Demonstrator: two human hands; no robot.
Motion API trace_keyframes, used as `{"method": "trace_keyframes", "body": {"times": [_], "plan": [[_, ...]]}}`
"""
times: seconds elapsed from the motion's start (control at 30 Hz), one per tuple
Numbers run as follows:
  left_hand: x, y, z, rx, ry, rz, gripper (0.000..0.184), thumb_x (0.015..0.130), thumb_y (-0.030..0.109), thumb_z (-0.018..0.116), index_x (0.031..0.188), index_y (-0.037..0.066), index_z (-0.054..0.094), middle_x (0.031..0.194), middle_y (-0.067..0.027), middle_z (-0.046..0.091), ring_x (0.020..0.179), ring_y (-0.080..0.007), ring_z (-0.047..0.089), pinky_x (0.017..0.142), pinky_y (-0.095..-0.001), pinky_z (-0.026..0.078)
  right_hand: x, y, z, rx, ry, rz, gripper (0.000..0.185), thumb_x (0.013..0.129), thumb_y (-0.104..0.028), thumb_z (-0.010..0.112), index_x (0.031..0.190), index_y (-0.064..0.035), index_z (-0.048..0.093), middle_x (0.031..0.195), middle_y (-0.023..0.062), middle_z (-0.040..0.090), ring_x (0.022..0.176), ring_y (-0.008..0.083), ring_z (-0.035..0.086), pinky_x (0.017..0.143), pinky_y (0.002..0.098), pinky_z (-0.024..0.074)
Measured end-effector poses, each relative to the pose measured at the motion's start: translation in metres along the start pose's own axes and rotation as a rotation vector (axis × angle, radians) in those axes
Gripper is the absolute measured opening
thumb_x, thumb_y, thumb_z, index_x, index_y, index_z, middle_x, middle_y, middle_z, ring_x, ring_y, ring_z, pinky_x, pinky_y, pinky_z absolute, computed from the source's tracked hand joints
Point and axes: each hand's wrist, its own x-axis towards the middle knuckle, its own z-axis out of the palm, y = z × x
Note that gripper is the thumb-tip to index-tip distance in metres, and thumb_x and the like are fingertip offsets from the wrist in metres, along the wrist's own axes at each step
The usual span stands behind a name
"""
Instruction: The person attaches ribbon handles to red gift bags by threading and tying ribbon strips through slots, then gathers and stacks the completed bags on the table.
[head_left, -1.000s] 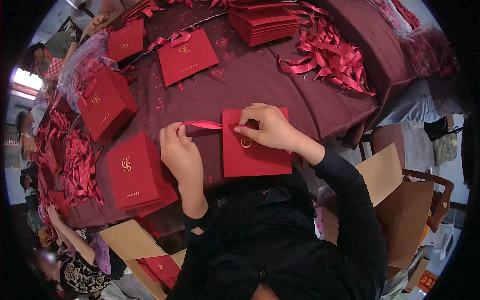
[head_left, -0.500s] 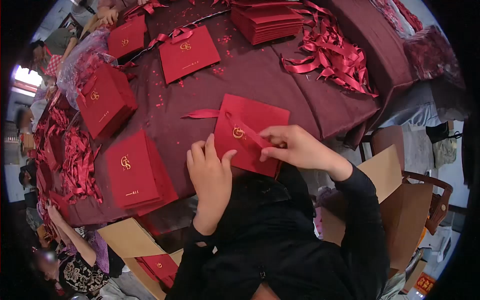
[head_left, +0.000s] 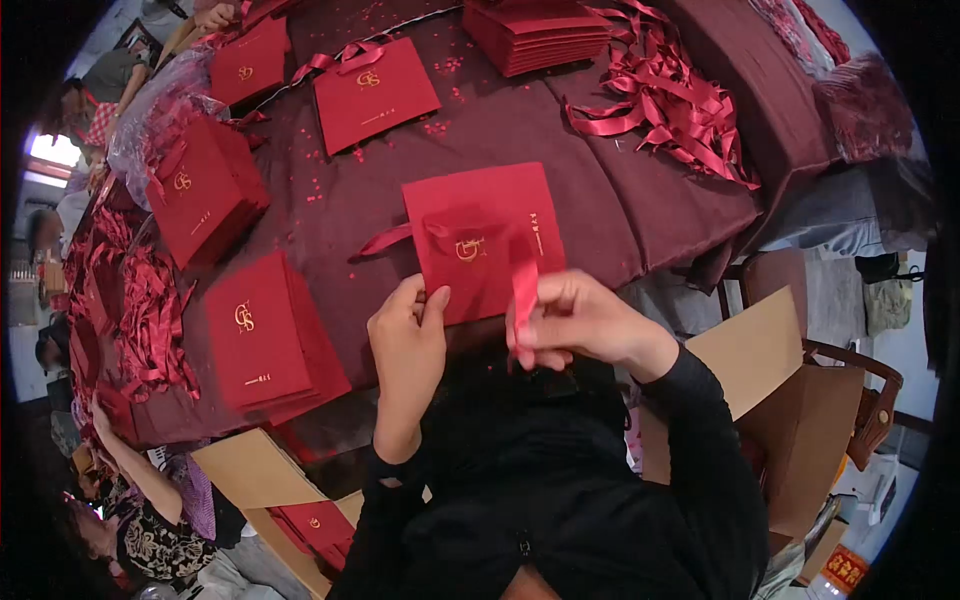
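Observation:
A red paper gift bag (head_left: 490,200) with gold lettering lies in front of me near the table's edge. My left hand (head_left: 408,355) grips the bag's near left corner, the thumb on top. A red satin ribbon (head_left: 525,285) is pinched between the thumb and fingers of my right hand (head_left: 590,325), over the bag's near right part. The other ribbon end (head_left: 385,240) sticks out past the bag's left side. Gold lettering is partly covered by the ribbon.
More red bags are stacked at left (head_left: 262,335), far left (head_left: 208,195) and far right (head_left: 540,45). Loose ribbons (head_left: 680,115) lie at right. Open cardboard boxes (head_left: 250,465) stand below the table at both sides. Other people work along the left.
My right hand has drawn the ribbon toward me and its pinched end now stands upright. The bag has turned counterclockwise, and my left hand has closed on its corner.

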Motion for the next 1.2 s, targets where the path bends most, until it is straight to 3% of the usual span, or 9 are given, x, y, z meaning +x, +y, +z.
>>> {"method": "trace_keyframes", "body": {"times": [0.07, 0.1, 0.2, 0.3, 0.33, 0.57, 0.63, 0.87, 1.2], "plan": [[0.001, -0.003, -0.005, -0.187, -0.030, 0.045, 0.017, 0.086, 0.006, 0.066, 0.099, -0.004, 0.062, 0.069, -0.0127, 0.061, 0.056, -0.0143, 0.053, 0.056, -0.0287, 0.044, 0.023, 0.011, -0.005, 0.183, 0.232, -0.231, 0.011, 0.094, -0.011, 0.061, 0.098, -0.0007, 0.059, 0.078, 0.0098, 0.066, 0.059, 0.0114, 0.060, 0.052, 0.0223, 0.0460], [0.002, -0.005, -0.008, -0.185, -0.029, 0.045, 0.017, 0.086, 0.006, 0.066, 0.099, -0.004, 0.062, 0.069, -0.0127, 0.061, 0.056, -0.0143, 0.053, 0.056, -0.0287, 0.044, 0.032, 0.018, -0.009, 0.184, 0.230, -0.231, 0.011, 0.094, -0.011, 0.061, 0.098, -0.0007, 0.059, 0.078, 0.0098, 0.066, 0.059, 0.0114, 0.060, 0.052, 0.0223, 0.0460], [0.005, -0.006, -0.014, -0.205, -0.145, -0.018, 0.016, 0.088, 0.005, 0.064, 0.101, -0.004, 0.063, 0.071, -0.0122, 0.062, 0.059, -0.0107, 0.054, 0.057, -0.0278, 0.045, 0.044, 0.025, -0.013, -0.099, 0.414, -0.332, 0.011, 0.089, -0.003, 0.066, 0.097, -0.0017, 0.058, 0.080, 0.0085, 0.067, 0.067, 0.0128, 0.065, 0.059, 0.0238, 0.0528], [0.005, -0.006, -0.015, -0.152, -0.142, -0.012, 0.014, 0.088, 0.005, 0.063, 0.099, -0.005, 0.064, 0.067, -0.0106, 0.060, 0.059, -0.0104, 0.054, 0.056, -0.0267, 0.044, 0.045, 0.030, -0.006, -0.235, 0.400, -0.376, 0.011, 0.089, -0.001, 0.066, 0.097, -0.0019, 0.059, 0.082, 0.0072, 0.067, 0.069, 0.0113, 0.065, 0.060, 0.0236, 0.0530], [0.005, -0.007, -0.014, -0.179, -0.127, -0.029, 0.014, 0.089, 0.005, 0.063, 0.099, -0.005, 0.064, 0.066, -0.0098, 0.060, 0.059, -0.0101, 0.055, 0.056, -0.0264, 0.044, 0.046, 0.032, -0.003, -0.219, 0.430, -0.372, 0.009, 0.087, -0.005, 0.069, 0.094, -0.0035, 0.063, 0.079, 0.0013, 0.065, 0.067, 0.0056, 0.061, 0.058, 0.0219, 0.0510], [0.004, -0.010, -0.013, -0.220, -0.108, -0.042, 0.014, 0.091, 0.007, 0.061, 0.097, -0.005, 0.065, 0.065, -0.0082, 0.061, 0.061, -0.0103, 0.058, 0.056, -0.0260, 0.045, 0.045, 0.030, 0.002, -0.334, 0.414, -0.313, 0.008, 0.085, -0.007, 0.071, 0.086, -0.0018, 0.065, 0.083, 0.0011, 0.068, 0.071, 0.0067, 0.062, 0.061, 0.0222, 0.0506], [0.004, -0.009, -0.013, -0.218, -0.107, -0.031, 0.014, 0.091, 0.007, 0.061, 0.097, -0.005, 0.065, 0.065, -0.0082, 0.060, 0.061, -0.0104, 0.058, 0.056, -0.0262, 0.045, 0.046, 0.037, -0.001, -0.607, 0.407, -0.379, 0.010, 0.084, -0.004, 0.072, 0.091, 0.0004, 0.065, 0.087, 0.0035, 0.069, 0.078, 0.0094, 0.065, 0.068, 0.0241, 0.0526], [0.003, -0.012, -0.013, -0.222, -0.109, -0.020, 0.014, 0.091, 0.008, 0.062, 0.097, -0.005, 0.064, 0.065, -0.0083, 0.060, 0.060, -0.0110, 0.057, 0.056, -0.0268, 0.045, 0.056, 0.043, 0.006, -0.837, 0.470, -0.442, 0.012, 0.082, -0.005, 0.073, 0.088, 0.0006, 0.064, 0.084, 0.0083, 0.070, 0.079, 0.0116, 0.067, 0.067, 0.0253, 0.0525], [-0.001, -0.010, -0.006, -0.203, -0.052, 0.016, 0.014, 0.090, 0.006, 0.062, 0.099, -0.005, 0.065, 0.067, -0.0121, 0.062, 0.061, -0.0138, 0.059, 0.057, -0.0281, 0.046, 0.063, 0.040, 0.014, -1.023, 0.539, -0.620, 0.016, 0.080, -0.004, 0.071, 0.076, -0.0005, 0.057, 0.070, 0.0124, 0.061, 0.062, 0.0244, 0.062, 0.051, 0.0327, 0.0453]]}}
